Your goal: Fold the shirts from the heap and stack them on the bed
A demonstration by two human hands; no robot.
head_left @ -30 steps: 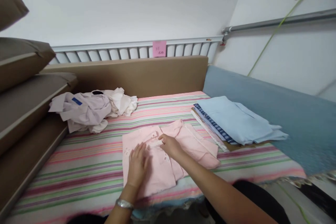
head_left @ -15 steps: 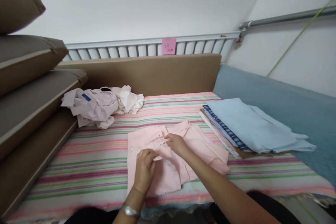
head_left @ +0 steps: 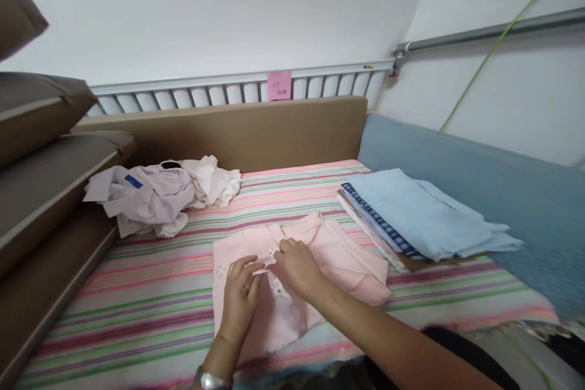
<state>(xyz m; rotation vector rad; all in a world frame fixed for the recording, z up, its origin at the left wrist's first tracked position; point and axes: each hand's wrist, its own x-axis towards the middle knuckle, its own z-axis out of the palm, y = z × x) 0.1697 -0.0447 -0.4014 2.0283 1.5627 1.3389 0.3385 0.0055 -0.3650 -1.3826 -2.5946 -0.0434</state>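
Observation:
A pink garment (head_left: 338, 256) with small cut-out patterns lies spread, partly folded, on the striped cloth in front of me. My left hand (head_left: 240, 295) pinches a lifted edge of it between thumb and fingers. Close beside it, my right hand (head_left: 297, 265) has its fingers curled down on the same garment, near a whitish patterned edge. The right fingertips are partly hidden behind the hand. A silver band (head_left: 212, 379) circles my left wrist.
Folded shirts (head_left: 415, 210), light blue on top, are stacked at the right. Crumpled pale clothes (head_left: 155, 192) lie at the left beside stacked brown cushions (head_left: 59, 183). A brown panel (head_left: 256, 134) and a white radiator (head_left: 219, 92) with a pink note (head_left: 278, 85) stand behind.
My right hand has come down and nearer the left hand, its fingers now curled on the garment. My left hand keeps its pinch. The view has shifted slightly to the right.

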